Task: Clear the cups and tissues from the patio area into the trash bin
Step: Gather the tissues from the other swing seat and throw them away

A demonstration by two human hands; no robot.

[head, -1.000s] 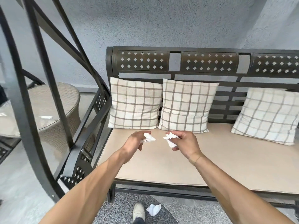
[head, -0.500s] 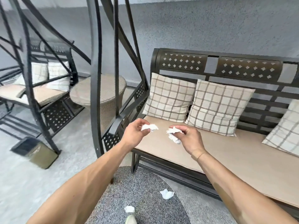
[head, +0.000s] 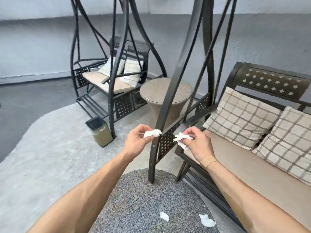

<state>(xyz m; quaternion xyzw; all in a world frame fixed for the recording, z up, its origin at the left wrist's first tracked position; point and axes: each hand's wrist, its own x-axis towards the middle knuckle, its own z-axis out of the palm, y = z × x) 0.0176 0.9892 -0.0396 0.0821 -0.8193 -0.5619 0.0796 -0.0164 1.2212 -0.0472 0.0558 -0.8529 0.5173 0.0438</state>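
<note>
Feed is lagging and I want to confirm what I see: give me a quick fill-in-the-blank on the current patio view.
1. Each hand, left hand and right hand, grips a crumpled ____.
2. The trash bin stands on the floor beside the far swing's ____.
3. On the round speckled table lie ____ loose tissues.
4. The checked cushions rest on the swing ____.

Missing words: tissue; leg; two; seat
</note>
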